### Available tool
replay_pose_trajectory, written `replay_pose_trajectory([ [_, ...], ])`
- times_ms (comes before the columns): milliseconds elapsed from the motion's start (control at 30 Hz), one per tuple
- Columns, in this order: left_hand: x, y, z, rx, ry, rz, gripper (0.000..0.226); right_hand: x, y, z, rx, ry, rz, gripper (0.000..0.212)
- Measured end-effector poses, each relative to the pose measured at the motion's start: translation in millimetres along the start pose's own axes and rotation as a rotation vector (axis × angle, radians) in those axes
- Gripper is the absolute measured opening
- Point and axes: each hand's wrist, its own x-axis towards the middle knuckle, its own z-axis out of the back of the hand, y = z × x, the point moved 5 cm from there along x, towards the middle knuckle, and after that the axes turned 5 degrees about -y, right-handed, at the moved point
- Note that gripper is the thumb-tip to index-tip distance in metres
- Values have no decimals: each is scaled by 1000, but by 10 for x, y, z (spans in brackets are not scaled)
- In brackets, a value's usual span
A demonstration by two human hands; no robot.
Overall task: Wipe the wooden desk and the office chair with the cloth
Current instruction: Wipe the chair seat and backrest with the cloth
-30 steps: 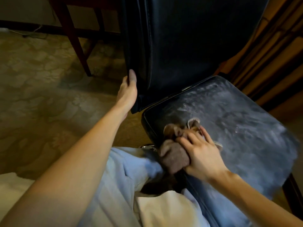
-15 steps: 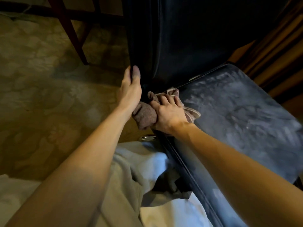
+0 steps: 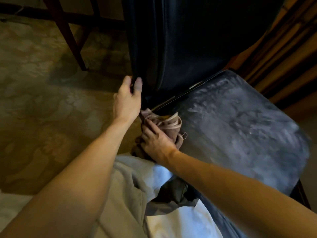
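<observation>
So in the last second the cloth (image 3: 169, 124) has slid up the left edge of the office chair seat (image 3: 240, 127), from the front corner into the back corner right under the backrest (image 3: 188, 45). The seat looks streaky, so I'd guess the flat part is mostly wiped and the edges and crease are what's getting done now.

The right hand (image 3: 157, 140) has its fingers curled over the bunched cloth, pressing it onto that corner. The left hand (image 3: 127, 98) still pinches the backrest's side edge, arm stretched out. Can't see the desk top from here.
</observation>
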Motion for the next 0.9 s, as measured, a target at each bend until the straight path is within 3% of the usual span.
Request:
replay_pose_trajectory([
  [100, 14, -38, 81, 144, 11, -59, 51, -236, 35, -99, -22, 36, 17, 65],
  [267, -70, -9, 123, 206, 6, -110, 51, -1057, 194, -345, 85, 42, 58, 45],
  [467, -236, -99, 318, 432, -55, -311, 41, -1649, 343, -492, 196, -20, -22, 74],
  [667, -186, -113, 282, 461, -135, -341, 45, -1540, 186, -517, 243, 11, -71, 95],
  [900, -163, -105, 216, 422, -179, -325, 38, -1516, 130, -544, 209, -101, -70, 81],
])
